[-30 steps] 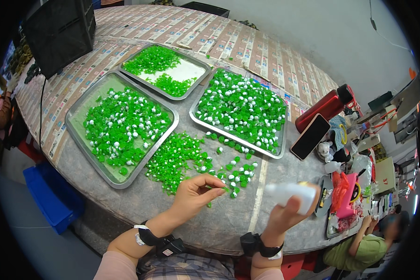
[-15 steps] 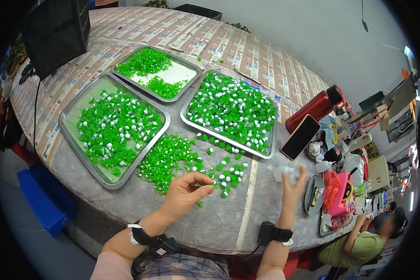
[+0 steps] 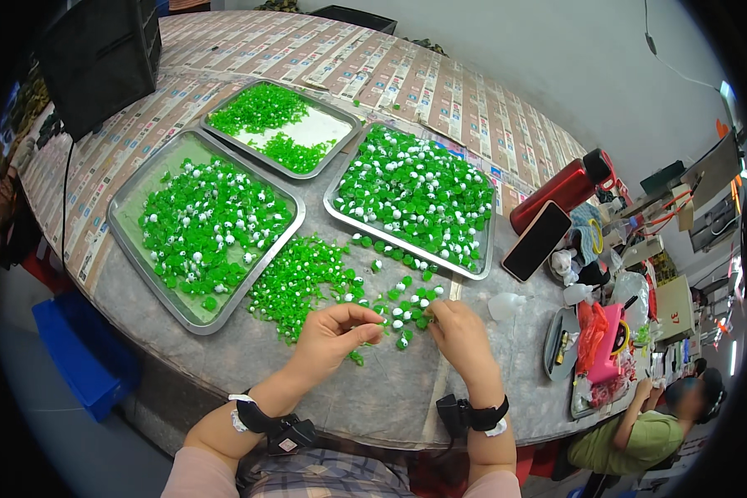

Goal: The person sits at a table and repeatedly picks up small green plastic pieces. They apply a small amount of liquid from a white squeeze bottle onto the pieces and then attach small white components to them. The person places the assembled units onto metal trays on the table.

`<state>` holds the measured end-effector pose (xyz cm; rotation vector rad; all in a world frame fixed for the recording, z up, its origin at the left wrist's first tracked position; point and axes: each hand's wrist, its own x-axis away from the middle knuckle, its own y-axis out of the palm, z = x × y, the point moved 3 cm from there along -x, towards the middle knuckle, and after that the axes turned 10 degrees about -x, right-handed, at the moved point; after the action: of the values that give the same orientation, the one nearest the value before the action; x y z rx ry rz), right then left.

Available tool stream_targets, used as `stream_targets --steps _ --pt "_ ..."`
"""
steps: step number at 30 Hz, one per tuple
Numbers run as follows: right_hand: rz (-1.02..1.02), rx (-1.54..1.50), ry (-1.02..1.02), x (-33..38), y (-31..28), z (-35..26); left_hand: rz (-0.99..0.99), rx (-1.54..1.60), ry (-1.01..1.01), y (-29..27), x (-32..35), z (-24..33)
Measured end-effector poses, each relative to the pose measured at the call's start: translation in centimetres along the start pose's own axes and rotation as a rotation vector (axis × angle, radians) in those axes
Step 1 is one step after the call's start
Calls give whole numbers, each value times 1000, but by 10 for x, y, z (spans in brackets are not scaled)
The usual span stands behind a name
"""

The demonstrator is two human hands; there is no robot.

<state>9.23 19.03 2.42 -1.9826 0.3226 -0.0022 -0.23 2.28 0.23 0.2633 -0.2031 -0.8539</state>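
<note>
My left hand (image 3: 334,334) pinches a small green piece between thumb and forefinger, just right of the loose pile of green and white pieces (image 3: 303,280) on the table. The fingertips of my right hand (image 3: 459,330) are curled onto a green piece among the scattered ones (image 3: 407,300) in front of the right tray. Both hands nearly meet over these pieces. A small clear bottle (image 3: 505,305) stands on the table just right of my right hand, not held.
Three metal trays hold green pieces: left tray (image 3: 124,212), back tray (image 3: 324,124), right tray (image 3: 334,207). To the right are a red flask (image 3: 563,191), a dark phone (image 3: 537,241) and clutter. A black box (image 3: 100,58) stands far left, a blue crate (image 3: 79,353) below, and a seated person (image 3: 639,432) lower right.
My right hand has set the small clear bottle down on the table and moved left to the scattered pieces. My left hand stayed at the pile and closed its pinch.
</note>
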Motion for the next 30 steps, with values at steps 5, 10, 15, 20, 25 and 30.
stream_targets --steps 5,10,15,20,25,30 --pt "61 -354 78 1 -16 -10 -135 79 -78 3 1 0" --pt "57 -1207 165 -1 -7 -35 -271 197 -165 4 2 -4" --pt "-15 -1446 263 3 20 -37 -204 345 -171 4 -1 -3" --pt "-20 -1359 276 8 17 -36 -182 372 -176 1 -1 -6" --pt "99 -1330 215 7 16 -32 -119 278 -173 1 0 -7" --pt "136 -1421 233 7 12 -38 -64 93 -47 1 0 -6"
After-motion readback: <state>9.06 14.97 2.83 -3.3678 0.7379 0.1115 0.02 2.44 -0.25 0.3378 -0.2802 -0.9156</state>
